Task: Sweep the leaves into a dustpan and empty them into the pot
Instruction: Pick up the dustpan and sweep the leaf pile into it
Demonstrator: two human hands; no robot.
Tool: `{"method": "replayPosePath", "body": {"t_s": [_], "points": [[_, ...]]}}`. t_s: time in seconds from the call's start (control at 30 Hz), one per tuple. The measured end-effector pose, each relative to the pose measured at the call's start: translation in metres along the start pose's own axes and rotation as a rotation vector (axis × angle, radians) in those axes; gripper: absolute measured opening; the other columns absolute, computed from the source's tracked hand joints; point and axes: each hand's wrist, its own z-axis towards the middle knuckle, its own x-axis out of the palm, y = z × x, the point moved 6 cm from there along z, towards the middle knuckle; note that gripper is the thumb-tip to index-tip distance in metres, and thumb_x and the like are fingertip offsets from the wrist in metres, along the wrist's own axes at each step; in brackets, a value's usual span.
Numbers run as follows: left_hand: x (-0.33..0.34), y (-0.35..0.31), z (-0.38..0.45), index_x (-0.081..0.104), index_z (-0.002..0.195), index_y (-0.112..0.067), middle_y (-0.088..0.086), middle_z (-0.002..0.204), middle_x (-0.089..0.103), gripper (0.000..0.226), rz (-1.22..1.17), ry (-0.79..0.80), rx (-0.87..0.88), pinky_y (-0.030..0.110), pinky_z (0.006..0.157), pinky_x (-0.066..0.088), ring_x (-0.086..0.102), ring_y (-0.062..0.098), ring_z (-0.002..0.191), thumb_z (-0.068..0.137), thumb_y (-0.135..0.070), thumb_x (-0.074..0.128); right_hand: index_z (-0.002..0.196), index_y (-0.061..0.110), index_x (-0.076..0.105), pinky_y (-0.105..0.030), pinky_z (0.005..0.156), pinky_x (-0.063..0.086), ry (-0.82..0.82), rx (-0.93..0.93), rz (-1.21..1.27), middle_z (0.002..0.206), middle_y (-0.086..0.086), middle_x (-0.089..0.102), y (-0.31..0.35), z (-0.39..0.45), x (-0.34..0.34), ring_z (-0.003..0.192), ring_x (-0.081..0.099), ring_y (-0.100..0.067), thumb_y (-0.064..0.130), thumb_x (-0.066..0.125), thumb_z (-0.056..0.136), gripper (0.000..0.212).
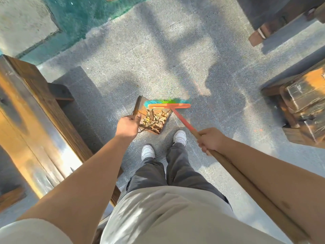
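Paved floor point(175, 50) between wooden benches point(35, 106). My right hand point(210, 140) is clenched round the broom point(168, 105) handle; stiff stick, soft blue-green bristles at the dustpan mouth. Left hand point(127, 125) holds the dustpan point(140, 104) by its left wall, fingers hidden so grasp unclear. Pan looks rigid and light; I'd lift level. Dry brown leaves point(153, 119) inside: weightless, brittle, spill easily. Pot not visible.

A rusty-brown dustpan point(140, 106) sits on the paving just ahead of the feet, full of dry brown leaves point(153, 119), with the broom's point(168, 105) orange head and blue-green bristles resting at its far open edge.
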Motion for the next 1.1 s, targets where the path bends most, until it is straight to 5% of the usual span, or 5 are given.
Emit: {"method": "replayPosePath", "body": {"t_s": [0.1,0.37,0.73,1.1], "points": [[-0.003,0.006,-0.004,0.044,0.054,-0.02,0.001,0.053,0.047,0.046,-0.019,0.028,-0.017,0.03,0.05,0.033,0.042,0.017,0.051,0.094,-0.041,0.052,0.104,0.014,0.06,-0.018,0.034,0.034,-0.003,0.023,0.102,0.059,-0.01,0.048,-0.023,-0.022,-0.004,0.031,0.041,-0.014,-0.004,0.046,0.085,0.03],[-0.007,0.007,-0.013,0.045,0.053,-0.021,-0.001,0.055,0.05,0.046,-0.065,0.008,0.038,0.027,0.052,0.033,0.046,0.014,0.054,0.094,-0.04,0.053,0.113,0.005,0.061,-0.028,0.041,0.043,-0.048,-0.063,-0.256,0.066,-0.012,0.054,-0.041,-0.047,-0.029,0.042,0.051,-0.023,0.0,0.05,0.082,0.033],[-0.053,0.001,-0.033,0.05,0.055,-0.021,0.002,0.061,0.057,0.044,-0.151,-0.11,0.063,0.032,0.064,0.037,0.051,0.018,0.063,0.093,-0.044,0.052,0.113,0.026,0.06,-0.023,0.038,0.033,-0.023,-0.077,-0.109,0.066,-0.012,0.044,-0.053,-0.116,-0.053,0.048,0.041,-0.024,-0.005,0.047,0.084,0.044],[-0.121,-0.054,-0.031,0.04,0.055,-0.019,-0.001,0.05,0.04,0.044,-0.491,-0.344,-0.017,0.034,0.057,0.036,0.04,0.021,0.054,0.09,-0.04,0.057,0.108,0.044,0.062,-0.022,0.038,0.033,-0.079,-0.179,-0.112,0.06,-0.006,0.045,-0.022,-0.141,-0.127,0.042,0.042,-0.023,0.0,0.049,0.084,0.051]]}}
